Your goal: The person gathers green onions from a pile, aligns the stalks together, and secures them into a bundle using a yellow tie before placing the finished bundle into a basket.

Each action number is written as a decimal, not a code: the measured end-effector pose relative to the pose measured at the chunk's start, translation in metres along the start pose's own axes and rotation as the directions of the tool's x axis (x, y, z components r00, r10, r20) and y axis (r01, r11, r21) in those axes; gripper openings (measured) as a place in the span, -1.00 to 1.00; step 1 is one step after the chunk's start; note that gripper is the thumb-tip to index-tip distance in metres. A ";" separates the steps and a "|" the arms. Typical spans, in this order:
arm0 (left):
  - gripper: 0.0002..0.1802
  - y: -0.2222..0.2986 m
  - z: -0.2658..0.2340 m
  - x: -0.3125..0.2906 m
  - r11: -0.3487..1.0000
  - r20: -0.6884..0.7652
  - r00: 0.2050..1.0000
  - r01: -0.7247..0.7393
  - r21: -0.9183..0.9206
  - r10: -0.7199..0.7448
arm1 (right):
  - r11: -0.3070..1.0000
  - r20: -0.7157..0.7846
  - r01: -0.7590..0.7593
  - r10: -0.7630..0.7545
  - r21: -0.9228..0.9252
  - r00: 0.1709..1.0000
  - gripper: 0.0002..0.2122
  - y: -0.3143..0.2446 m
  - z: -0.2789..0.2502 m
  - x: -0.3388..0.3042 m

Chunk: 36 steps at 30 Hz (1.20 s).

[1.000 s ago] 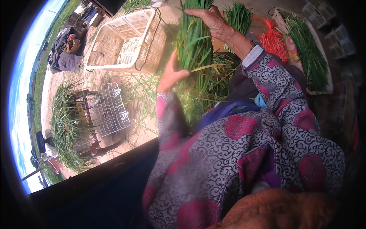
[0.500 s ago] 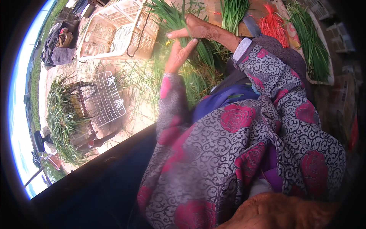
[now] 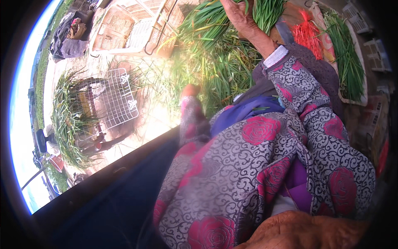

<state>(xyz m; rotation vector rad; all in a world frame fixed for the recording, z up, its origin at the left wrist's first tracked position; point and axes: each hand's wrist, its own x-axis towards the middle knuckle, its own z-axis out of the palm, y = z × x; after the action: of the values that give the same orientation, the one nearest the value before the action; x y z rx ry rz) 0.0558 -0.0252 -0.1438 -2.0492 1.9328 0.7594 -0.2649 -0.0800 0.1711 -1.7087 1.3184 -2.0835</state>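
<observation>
My right hand [image 3: 239, 13] reaches to the top edge, over a heap of long green chive-like leaves [image 3: 207, 20]. Its fingers are mostly cut off by the picture edge, so their grip does not show. Just right of it lies a neat bunch of the same greens [image 3: 267, 14]. My left hand [image 3: 190, 90] hangs low above loose trimmed leaves [image 3: 219, 66], at the left side of my lap. It looks small and blurred, and its fingers cannot be made out.
A white plastic crate [image 3: 137, 33] stands at the far left, with a white wire rack [image 3: 118, 97] nearer, greens [image 3: 68, 124] draped beside it. Red ties [image 3: 306, 35], a flat grey blade-like piece [image 3: 284, 31] and a tray with long greens [image 3: 346, 62] lie to the right.
My hands have parted. The right has moved up and away to the heap at the top; the left has dropped toward my lap, and the leaves between them are gone from it.
</observation>
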 end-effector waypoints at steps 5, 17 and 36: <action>-0.25 0.163 -0.069 -0.083 0.449 0.257 0.700 -0.102 -0.888 0.667 | 0.804 0.004 -0.551 0.566 -0.223 0.825 -0.71 0.141 -0.018 -0.171; 0.08 0.198 -0.007 -0.012 -0.805 -0.433 0.679 0.491 -0.331 0.593 | 0.993 0.616 -0.119 0.083 0.017 0.784 -0.71 0.037 -0.007 -0.181; -0.44 0.088 -0.105 -0.062 0.227 -0.282 0.947 -0.312 -0.923 0.156 | 0.957 0.604 0.061 0.130 -0.285 0.786 -0.30 0.031 -0.021 -0.030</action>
<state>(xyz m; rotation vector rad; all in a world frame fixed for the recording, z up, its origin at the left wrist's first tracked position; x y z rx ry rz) -0.0079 -0.0335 -0.0083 -2.3313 2.0640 2.5084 -0.2850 -0.0694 0.1286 -2.1941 1.4396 -1.1449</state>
